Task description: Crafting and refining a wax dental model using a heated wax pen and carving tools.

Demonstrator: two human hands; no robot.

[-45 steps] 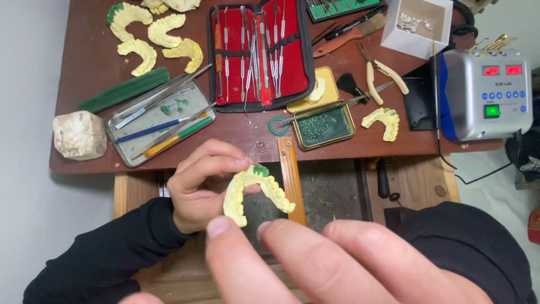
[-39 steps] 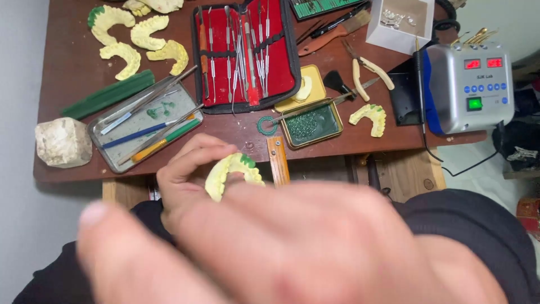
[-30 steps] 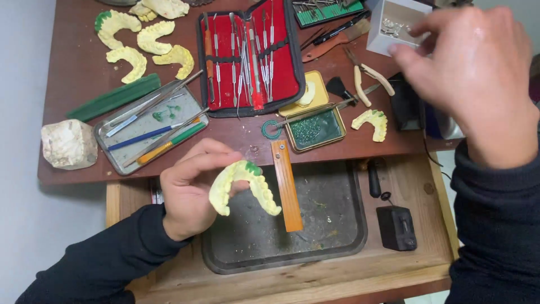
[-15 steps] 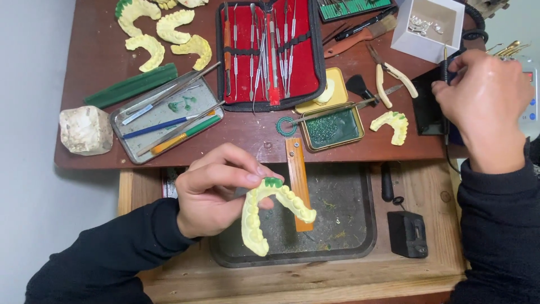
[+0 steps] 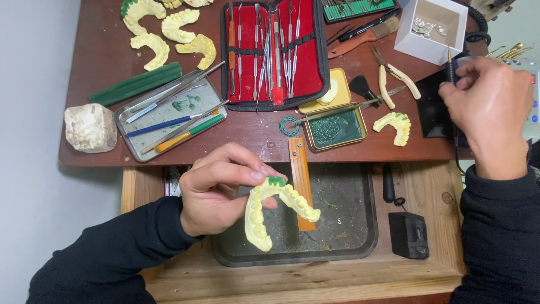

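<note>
Two hands work apart: left hand [image 5: 216, 194] pinches a yellow horseshoe-shaped dental cast [image 5: 275, 211], right hand [image 5: 486, 104] grips a thin pen-like handpiece [image 5: 450, 65] far right.

You have six yellow casts out: one [image 5: 275, 211] in your left hand [image 5: 216, 194], four [image 5: 169, 31] far beyond it, one [image 5: 394, 125] near your right hand [image 5: 486, 107].

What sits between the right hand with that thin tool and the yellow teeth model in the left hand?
Nothing raised. The right hand grips a thin tool at the desk's right edge; the left hand holds the yellow teeth model over the dark tray. Only low, flat items, like the green-filled tin, lie between them.
</note>
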